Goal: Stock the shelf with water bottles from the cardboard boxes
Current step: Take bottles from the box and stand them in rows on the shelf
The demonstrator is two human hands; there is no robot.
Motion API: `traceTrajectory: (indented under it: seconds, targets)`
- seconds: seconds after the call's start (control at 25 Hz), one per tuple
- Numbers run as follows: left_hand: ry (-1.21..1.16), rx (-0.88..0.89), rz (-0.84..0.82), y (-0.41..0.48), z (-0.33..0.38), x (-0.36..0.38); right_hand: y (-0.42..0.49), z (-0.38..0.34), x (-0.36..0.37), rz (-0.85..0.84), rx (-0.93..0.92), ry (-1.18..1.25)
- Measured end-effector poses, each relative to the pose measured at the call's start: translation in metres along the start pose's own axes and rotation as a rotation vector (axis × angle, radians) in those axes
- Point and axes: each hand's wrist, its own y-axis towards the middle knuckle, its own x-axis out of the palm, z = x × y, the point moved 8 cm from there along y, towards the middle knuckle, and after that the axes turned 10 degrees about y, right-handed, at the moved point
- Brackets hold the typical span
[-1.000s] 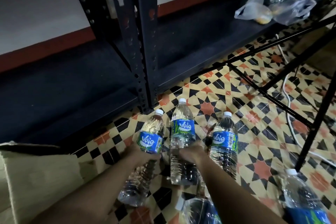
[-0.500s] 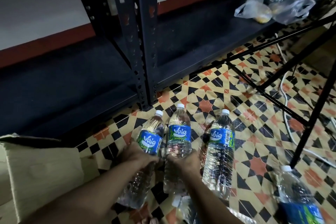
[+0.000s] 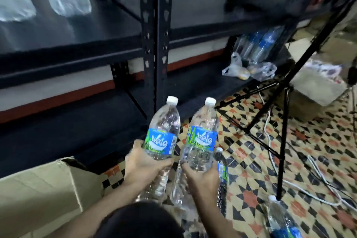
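Your left hand (image 3: pixel 143 168) grips one water bottle (image 3: pixel 162 135) below its label; your right hand (image 3: pixel 201 177) grips a second bottle (image 3: pixel 201 139) likewise. Both are held side by side above the tiled floor (image 3: pixel 309 141), caps toward the black shelf (image 3: pixel 77 52), cardboard box (image 3: pixel 38 195) at left.
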Motion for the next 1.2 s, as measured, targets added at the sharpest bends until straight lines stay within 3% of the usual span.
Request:
traceTrajectory:
  seconds: [0.28,0.56,0.88,1.2]
  targets:
    - [-0.243,0.375,0.394,-0.082,0.092,-0.162,-0.082,-0.175,-0.023,-0.070,-0.494,0.120]
    - [-0.339,0.474,0.799,-0.152,0.126,-0.307,-0.169,-0.319,0.020,-0.300,-0.816,0.285]
    - [-0.423,0.372,0.970,-0.113,0.111,-0.405,-0.188,-0.399,0.130,-0.492,-0.881,0.365]
    - [-0.400,0.382,1.025,-0.073,0.116,-0.444,-0.140,-0.440,0.200,-0.410,-0.883,0.373]
